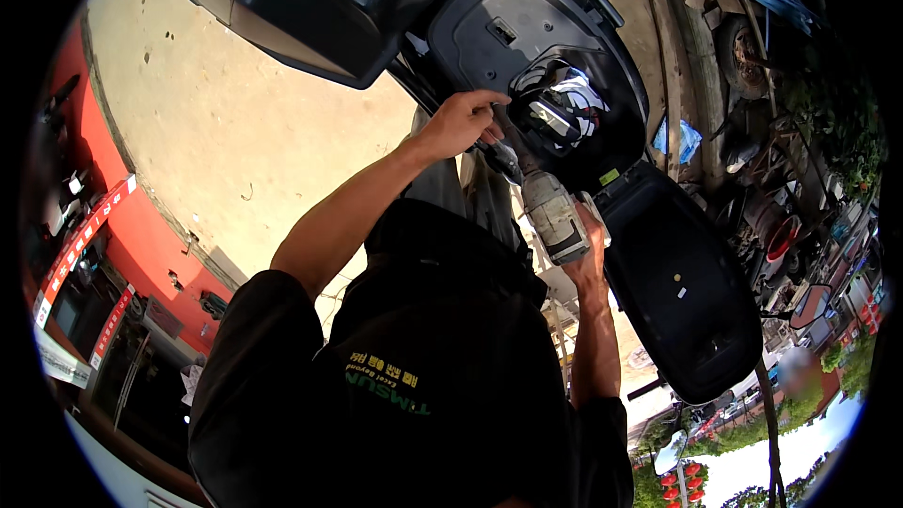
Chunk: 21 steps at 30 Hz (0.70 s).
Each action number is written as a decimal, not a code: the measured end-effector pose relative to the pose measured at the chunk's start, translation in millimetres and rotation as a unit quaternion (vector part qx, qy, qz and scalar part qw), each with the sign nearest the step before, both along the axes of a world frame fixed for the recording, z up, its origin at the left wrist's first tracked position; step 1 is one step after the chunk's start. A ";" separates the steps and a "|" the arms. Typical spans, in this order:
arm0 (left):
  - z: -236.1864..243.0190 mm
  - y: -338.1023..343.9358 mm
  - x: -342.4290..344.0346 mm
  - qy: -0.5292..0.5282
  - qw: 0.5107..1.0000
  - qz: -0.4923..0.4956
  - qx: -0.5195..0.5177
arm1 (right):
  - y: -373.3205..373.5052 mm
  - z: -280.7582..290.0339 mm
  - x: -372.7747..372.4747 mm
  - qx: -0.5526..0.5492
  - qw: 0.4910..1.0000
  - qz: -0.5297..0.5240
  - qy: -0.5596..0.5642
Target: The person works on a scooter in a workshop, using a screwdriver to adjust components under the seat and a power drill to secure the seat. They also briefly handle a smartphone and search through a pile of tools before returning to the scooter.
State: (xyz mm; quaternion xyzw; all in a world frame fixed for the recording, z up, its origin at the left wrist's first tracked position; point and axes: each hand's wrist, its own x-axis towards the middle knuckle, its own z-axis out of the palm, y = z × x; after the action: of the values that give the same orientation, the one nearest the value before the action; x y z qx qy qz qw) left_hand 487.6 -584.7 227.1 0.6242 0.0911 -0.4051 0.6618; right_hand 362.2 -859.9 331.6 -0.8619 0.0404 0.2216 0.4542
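Note:
My right hand [589, 233] is wrapped round a worn, pale grey cordless power tool [553, 214]. Its bulky square end faces me, and its narrower dark front part points up and left, toward my other hand. My left hand [463, 124] is by that front part, index finger stretched to the right and the other fingers curled; what they hold, if anything, is hidden. Just beyond the hands is the open black storage compartment [602, 136] of a scooter. A bundle of white and black items [564, 111], seemingly with cables, lies in it.
A long black lid or seat underside [682, 287] hangs open at the right, with small bits on it. A large black case [310, 14] juts out at the upper left. Scrap, planks and a wheel [741, 56] lie on the far right. Pale concrete [226, 122] stretches left to a red mat.

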 end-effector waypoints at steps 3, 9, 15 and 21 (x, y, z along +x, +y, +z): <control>-16.3 -14.3 -11.4 -0.015 0.999 0.047 0.022 | 4.3 1.7 15.8 -0.018 1.000 0.010 0.015; -61.9 -48.9 -13.9 0.015 0.972 0.233 -0.013 | 1.8 -28.4 35.3 -0.064 0.993 0.029 0.094; -62.1 -54.2 -9.3 0.075 0.964 0.255 -0.016 | 16.7 -31.8 72.2 -0.011 0.993 -0.042 0.109; -67.5 -53.9 -11.2 0.099 0.955 0.277 -0.024 | -1.2 -65.3 71.2 0.002 0.984 0.027 0.179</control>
State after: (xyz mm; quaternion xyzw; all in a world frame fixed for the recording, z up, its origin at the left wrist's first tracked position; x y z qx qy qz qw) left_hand 476.4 -638.7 159.6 0.5149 0.3154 -0.2677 0.7508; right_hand 433.3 -861.2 266.4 -0.8084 0.0972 0.3843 0.4352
